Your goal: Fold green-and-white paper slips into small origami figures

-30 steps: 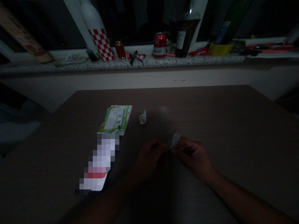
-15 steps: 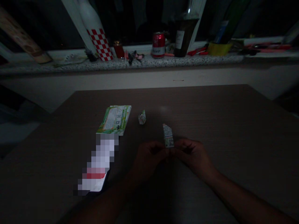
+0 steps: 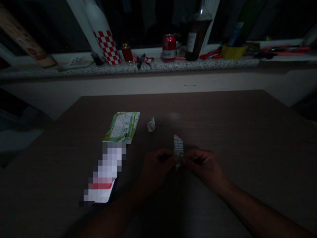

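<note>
A small folded strip of printed paper [image 3: 178, 144] stands upright between my two hands, with text and a square code on its face. My left hand [image 3: 158, 165] pinches its lower left side between thumb and fingers. On the other side, my right hand [image 3: 201, 162] grips the lower right edge the same way. The bottom of the strip pokes out beneath the thumbs. Beyond my left hand lies a small folded paper piece [image 3: 151, 125] on the table. Dim light hides the details of the fingers.
Green printed leaflets [image 3: 122, 127] lie on the dark wooden table [image 3: 223, 115], left of the hands. A lit phone [image 3: 104, 195], its screen blurred out, is below them. Behind, the granite sill [image 3: 163, 67] carries a checkered bottle [image 3: 107, 46], a red can [image 3: 169, 48] and a dark bottle [image 3: 195, 39].
The paper strip has shifted slightly downward between the fingers, and its lower end now shows below the thumbs. Both hands stay nearly in place.
</note>
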Tool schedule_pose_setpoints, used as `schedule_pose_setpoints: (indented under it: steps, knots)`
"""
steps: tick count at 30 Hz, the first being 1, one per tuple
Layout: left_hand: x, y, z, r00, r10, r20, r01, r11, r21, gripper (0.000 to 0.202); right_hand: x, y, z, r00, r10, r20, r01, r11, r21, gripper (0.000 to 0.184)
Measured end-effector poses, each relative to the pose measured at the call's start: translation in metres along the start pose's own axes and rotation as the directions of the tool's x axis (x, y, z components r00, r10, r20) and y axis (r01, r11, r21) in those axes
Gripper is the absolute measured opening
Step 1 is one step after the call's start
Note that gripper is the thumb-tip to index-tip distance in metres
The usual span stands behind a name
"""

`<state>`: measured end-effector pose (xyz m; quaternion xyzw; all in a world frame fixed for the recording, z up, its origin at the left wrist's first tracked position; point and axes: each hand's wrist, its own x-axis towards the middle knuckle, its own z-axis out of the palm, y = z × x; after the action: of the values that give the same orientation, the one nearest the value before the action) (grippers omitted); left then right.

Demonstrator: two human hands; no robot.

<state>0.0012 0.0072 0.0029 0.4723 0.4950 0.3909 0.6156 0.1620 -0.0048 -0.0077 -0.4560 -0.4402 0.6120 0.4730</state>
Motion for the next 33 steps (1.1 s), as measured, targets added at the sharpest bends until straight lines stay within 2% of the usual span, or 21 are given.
schedule_pose_setpoints:
  steps: [5, 10, 15, 19, 25, 29, 33]
  knots:
    - [0.0001, 0.0003, 0.0000, 1.000, -0.016, 0.011, 0.016, 0.999, 0.030, 0.011, 0.0006, 0.0022, -0.0012, 1.000, 0.000, -0.017, 0.000, 1.000, 0.017, 0.018]
    - [-0.0005, 0.0009, -0.0002, 0.999, -0.016, -0.037, 0.016, 1.000, -0.002, 0.012, -0.0003, 0.0042, -0.0009, 1.000, 0.001, -0.009, -0.001, 1.000, -0.019, 0.017]
    - [-0.0009, -0.0004, 0.0003, 1.000, -0.002, -0.009, 0.002, 1.000, -0.009, 0.014, -0.0007, 0.0021, -0.0007, 0.999, -0.022, -0.048, 0.020, 0.999, -0.040, 0.022]
    - [-0.0003, -0.0002, 0.0003, 0.998, 0.024, -0.053, -0.024, 1.000, 0.009, 0.012, -0.0004, 0.0011, -0.0008, 1.000, -0.001, -0.029, -0.001, 0.999, -0.045, 0.022]
    - [0.0000, -0.0034, -0.0016, 0.998, 0.062, -0.012, -0.062, 0.997, 0.041, 0.011, 0.0006, 0.0010, -0.0003, 0.996, -0.040, -0.085, 0.035, 0.998, -0.050, 0.017]
    - [-0.0002, -0.0040, 0.0000, 0.999, 0.025, -0.047, -0.023, 0.999, 0.032, 0.009, 0.0003, -0.0017, 0.0001, 0.998, -0.021, -0.057, 0.018, 0.999, -0.046, 0.017]
    - [0.0001, -0.0014, 0.0005, 0.999, 0.035, -0.020, -0.035, 0.999, 0.030, 0.010, 0.0004, -0.0012, 0.0007, 0.999, -0.009, -0.051, 0.007, 1.000, -0.022, 0.016]
